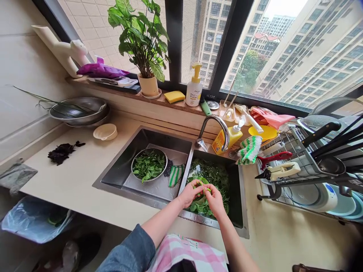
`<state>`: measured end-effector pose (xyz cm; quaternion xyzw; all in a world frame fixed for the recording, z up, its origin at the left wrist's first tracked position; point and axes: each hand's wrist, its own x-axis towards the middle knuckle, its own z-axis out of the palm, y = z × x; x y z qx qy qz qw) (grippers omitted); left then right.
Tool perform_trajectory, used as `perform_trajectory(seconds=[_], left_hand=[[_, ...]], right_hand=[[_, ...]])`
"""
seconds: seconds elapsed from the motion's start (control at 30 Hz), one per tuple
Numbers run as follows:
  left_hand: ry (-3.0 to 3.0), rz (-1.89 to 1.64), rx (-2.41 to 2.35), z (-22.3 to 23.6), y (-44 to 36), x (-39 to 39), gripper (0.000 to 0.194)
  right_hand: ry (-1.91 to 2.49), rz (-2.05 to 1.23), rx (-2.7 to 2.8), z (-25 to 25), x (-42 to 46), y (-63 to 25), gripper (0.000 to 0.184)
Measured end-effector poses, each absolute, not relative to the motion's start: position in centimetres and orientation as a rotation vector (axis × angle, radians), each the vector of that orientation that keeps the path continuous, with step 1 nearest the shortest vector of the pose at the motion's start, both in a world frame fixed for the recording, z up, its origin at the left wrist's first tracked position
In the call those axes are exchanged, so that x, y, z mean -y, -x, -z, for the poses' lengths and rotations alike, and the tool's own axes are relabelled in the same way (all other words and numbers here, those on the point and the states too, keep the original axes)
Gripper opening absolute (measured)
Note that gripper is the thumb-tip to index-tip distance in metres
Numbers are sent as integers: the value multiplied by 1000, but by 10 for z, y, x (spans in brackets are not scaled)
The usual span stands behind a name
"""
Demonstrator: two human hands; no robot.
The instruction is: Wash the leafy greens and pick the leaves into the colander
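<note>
Both my hands meet over the right basin of the double sink [121, 177]. My left hand [190, 193] and my right hand [214, 199] are closed together on a bunch of leafy greens [202, 186] held just above the pile of wet greens [215, 175] that fills that basin. In the left basin stands a metal bowl of picked leaves [149, 165]. A green striped cloth [176, 174] lies over the divider between the basins. The curved tap [218, 128] points at the divider.
On the counter to the left lie a dark leaf pile [61, 152], a small cream dish [105, 132] and stacked metal bowls [79, 109]. The windowsill holds a potted plant [144, 41], soap bottle [194, 87] and sponge [174, 96]. A dish rack [306, 166] stands at right, a lined bin [35, 219] below left.
</note>
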<state>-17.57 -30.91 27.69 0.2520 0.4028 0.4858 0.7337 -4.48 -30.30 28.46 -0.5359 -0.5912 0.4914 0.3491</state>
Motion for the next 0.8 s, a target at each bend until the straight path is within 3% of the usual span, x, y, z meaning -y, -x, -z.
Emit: perform_trajectory(seconds=[0.13,0.33,0.6,0.7,0.8], left_hand=[[-665,-1024,-1006,-275,176,304,35],[-1071,-884,-1104,-285,181,295,26],[-1634,-788,-1232,-306,200,285,26],[-1776,-802,-1184,-315,222,295,24],[-1723,-932,-1217,-321,251,308,25]], right_hand=[[1356,-1383,1610,-288,298,36,37],[1374,-1142,2034,-299,283,26,23],[1372,-783,2403,-316,268,49,22],[1424,-599,2402,-317,265,68,19],[1443,-706,2206,-314,262,95,23]])
